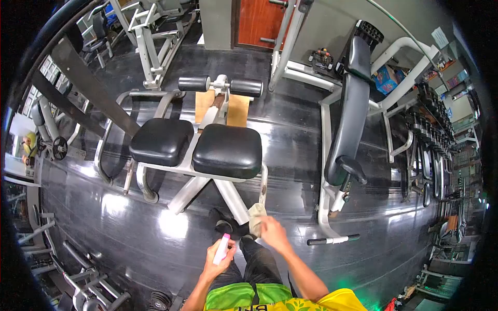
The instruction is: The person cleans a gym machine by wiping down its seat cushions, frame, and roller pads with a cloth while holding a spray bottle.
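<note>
My left hand (217, 262) is closed around a small white bottle with a pink top (222, 250), held upright and tilted slightly. In my right hand (274, 234) is a beige cloth (256, 220), pinched at its right edge; it overlaps the lower frame of a gym machine, and whether it touches the metal I cannot tell. That machine has two black padded seats, a left seat (162, 141) and a right seat (228, 150), on a white frame (194, 193). Black foam rollers (246, 87) sit at its far end.
To the right stands a tall black padded bench (348, 122) on a white frame, with a low handle bar (333, 240). A dumbbell rack (430, 122) lines the right side. Another machine (150, 49) is at the back left. My feet are just before the machine's base.
</note>
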Demonstrator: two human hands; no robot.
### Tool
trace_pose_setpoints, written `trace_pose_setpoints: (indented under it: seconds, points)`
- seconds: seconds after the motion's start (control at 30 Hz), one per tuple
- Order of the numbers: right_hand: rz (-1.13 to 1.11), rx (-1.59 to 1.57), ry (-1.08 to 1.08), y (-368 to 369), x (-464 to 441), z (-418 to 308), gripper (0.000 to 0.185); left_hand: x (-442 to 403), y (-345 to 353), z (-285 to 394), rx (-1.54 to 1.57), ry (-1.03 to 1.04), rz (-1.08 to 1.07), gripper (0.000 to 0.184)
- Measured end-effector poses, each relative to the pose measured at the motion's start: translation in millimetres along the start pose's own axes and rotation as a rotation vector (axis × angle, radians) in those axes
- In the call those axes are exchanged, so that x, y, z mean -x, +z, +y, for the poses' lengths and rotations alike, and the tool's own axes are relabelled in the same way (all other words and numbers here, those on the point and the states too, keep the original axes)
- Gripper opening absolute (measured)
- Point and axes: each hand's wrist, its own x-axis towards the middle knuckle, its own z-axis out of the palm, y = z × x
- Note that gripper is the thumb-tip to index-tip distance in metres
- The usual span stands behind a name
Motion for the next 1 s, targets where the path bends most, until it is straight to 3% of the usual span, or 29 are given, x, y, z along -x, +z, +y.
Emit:
trace_pose_setpoints:
  seconds: [0.07, 0.1, 0.2, 0.23, 0.27, 0.3, 0.4, 0.5, 0.57, 0.7, 0.8, 0.87, 0.9, 1.0]
  points:
    - [-0.087, -0.382, 0.177, -18.2, -28.7, 22.5, 0.024, 0.6, -3.5, -0.9, -0.006, -0.001, 0.008, 0.018]
    - [0.097, -0.542, 0.056, -24.8, -42.1, 24.0, 0.023, 0.8, -5.2, -1.5, -0.01, -0.001, 0.011, 0.018]
    - [0.424, -0.282, -0.087, -39.1, -100.3, 24.4, 0.031, 2.3, -8.6, -3.3, -0.024, -0.006, 0.017, 0.019]
    - [0.486, -0.327, -0.169, -39.7, -119.1, 16.7, 0.03, 3.2, -8.3, -5.1, -0.026, -0.008, 0.02, 0.019]
    - [0.444, -0.281, -0.122, -35.2, -134.4, 13.8, 0.031, 3.8, -7.6, -7.2, -0.022, -0.012, 0.028, 0.019]
    - [0.529, -0.099, -0.23, -5.4, -159.5, 38.2, 0.031, 3.7, -7.0, -9.1, -0.02, -0.014, 0.034, 0.019]
    - [0.372, 0.037, -0.018, 10.1, -156.0, 4.7, 0.035, 5.1, -6.6, -14.3, -0.005, 0.008, 0.032, 0.019]
    - [0.329, 0.267, -0.173, 13.5, -119.3, 1.1, 0.033, 6.0, -5.7, -9.9, 0.026, -0.035, 0.04, 0.019]
    - [0.172, 0.217, -0.115, 17.1, -75.5, -4.2, 0.038, 3.7, -6.2, -9.9, 0.033, -0.031, 0.031, 0.019]
    - [0.151, 0.041, -0.075, 47.3, 13.5, 12.4, 0.039, -3.1, -8.0, -8.8, 0.05, -0.024, 0.037, 0.02]
    - [-0.012, -0.071, 0.041, 61.2, 59.4, 32.4, 0.033, -8.2, -10.1, -10.0, 0.034, -0.012, 0.027, 0.02]
    - [-0.119, -0.355, 0.373, 74.1, 71.0, 67.1, 0.028, -10.6, -10.9, -7.2, 0.042, -0.018, 0.033, 0.02]
    - [-0.122, -0.356, 0.372, 73.5, 65.6, 81.2, 0.028, -11.8, -11.7, -6.3, 0.051, -0.023, 0.045, 0.02]
    - [0.235, -0.825, 0.482, 79.6, 43.5, 122.1, 0.038, -11.7, -15.3, -7.5, 0.017, -0.044, 0.043, 0.019]
